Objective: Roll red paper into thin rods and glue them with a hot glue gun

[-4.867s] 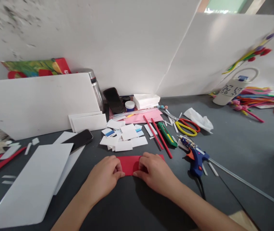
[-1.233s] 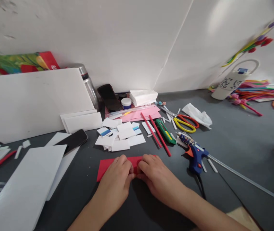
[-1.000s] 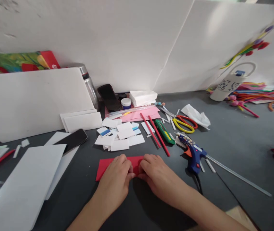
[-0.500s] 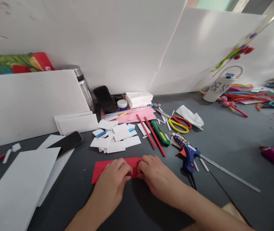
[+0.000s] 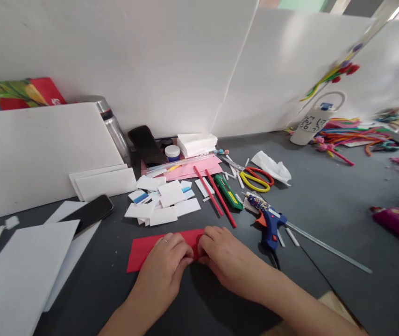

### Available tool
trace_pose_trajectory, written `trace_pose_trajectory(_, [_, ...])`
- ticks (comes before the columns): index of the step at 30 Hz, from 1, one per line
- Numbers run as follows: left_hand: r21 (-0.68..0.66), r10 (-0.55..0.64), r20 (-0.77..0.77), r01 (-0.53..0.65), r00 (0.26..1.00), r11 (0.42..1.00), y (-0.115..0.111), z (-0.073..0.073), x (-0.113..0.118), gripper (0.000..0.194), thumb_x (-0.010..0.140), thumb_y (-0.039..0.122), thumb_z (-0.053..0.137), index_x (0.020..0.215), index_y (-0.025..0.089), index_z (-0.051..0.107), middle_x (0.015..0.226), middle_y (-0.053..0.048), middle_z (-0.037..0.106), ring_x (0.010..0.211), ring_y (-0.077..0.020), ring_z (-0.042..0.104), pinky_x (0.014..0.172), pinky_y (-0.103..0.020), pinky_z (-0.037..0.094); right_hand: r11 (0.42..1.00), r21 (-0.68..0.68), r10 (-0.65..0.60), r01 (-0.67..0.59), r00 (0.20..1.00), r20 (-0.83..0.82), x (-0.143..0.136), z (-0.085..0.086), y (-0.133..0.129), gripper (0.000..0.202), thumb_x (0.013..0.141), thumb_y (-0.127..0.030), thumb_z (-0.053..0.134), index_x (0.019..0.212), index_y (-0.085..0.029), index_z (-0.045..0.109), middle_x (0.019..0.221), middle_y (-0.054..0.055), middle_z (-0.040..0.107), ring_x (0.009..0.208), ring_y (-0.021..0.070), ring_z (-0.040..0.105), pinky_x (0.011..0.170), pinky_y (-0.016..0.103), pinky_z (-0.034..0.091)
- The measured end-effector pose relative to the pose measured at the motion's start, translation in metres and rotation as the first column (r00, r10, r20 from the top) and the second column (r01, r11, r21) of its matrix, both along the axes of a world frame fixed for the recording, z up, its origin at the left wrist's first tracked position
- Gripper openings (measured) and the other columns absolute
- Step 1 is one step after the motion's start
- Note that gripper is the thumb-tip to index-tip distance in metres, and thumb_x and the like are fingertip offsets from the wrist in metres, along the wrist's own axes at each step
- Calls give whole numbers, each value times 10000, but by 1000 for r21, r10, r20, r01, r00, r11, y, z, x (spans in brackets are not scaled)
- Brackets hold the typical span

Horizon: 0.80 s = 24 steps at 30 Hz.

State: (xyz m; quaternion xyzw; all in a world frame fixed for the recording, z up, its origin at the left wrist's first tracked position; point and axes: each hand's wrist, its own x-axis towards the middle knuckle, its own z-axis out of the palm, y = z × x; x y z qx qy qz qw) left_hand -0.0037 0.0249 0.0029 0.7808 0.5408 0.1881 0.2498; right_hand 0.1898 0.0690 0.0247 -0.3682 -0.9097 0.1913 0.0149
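A strip of red paper [image 5: 143,247] lies flat on the dark table near its front. My left hand [image 5: 167,261] rests over the middle of the strip, its fingers curled and pinching the near edge. Close beside it, my right hand [image 5: 220,254] pinches the same edge at the right end, thumb and fingers pressed together. The paper beneath both hands is hidden. Just beyond lie cut white card pieces [image 5: 171,193], two thin red sticks [image 5: 220,199] and a green cutter [image 5: 228,191].
A blue glue gun [image 5: 272,228] with a long clear glue stick lies right, near yellow and red scissors [image 5: 255,181]. White boards [image 5: 27,275] and a black phone [image 5: 92,212] lie left. A white bottle [image 5: 310,125] stands back right; a magenta tool [image 5: 397,225] lies far right.
The view has shifted slightly, so most things appear a little further left. Both hands keep their pinch on the red paper, with fingertips slightly closer together.
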Motion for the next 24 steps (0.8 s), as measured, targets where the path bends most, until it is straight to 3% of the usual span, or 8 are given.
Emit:
trace_pose_trajectory(10, [-53,26,-68,-30,997,998,0,-1,5,223,967,173,396,824,205,563,914,-72,616,868,-250,540,776,-405,409,996,61,65,-68,996,61,9,2,0,260,761,29,499,932,-152,575,1005,103,587,903,242,509,832,372,411])
trace_pose_trajectory(15, [-82,65,-101,-73,993,994,-5,-2,3,248,954,135,355,838,198,565,934,-87,607,887,-264,539,783,-424,405,994,72,81,-84,996,49,5,2,-1,212,833,-4,508,965,-153,579,1036,93,593,926,237,508,864,372,403])
trace_pose_trajectory(21, [-118,100,-116,-114,988,986,-7,-2,-7,243,948,139,361,810,205,551,913,-84,605,881,-261,543,787,-420,409,987,127,99,-96,995,-17,1,-8,-1,62,973,-215,525,987,-170,565,1036,72,601,921,223,506,842,359,399])
trace_pose_trajectory(24, [-123,101,-110,-115,989,986,-6,1,-6,216,944,146,390,822,205,558,920,-79,605,885,-257,545,792,-415,413,982,145,122,-121,993,2,3,-7,1,76,975,-161,490,977,-162,566,1026,78,602,900,218,498,834,357,398])
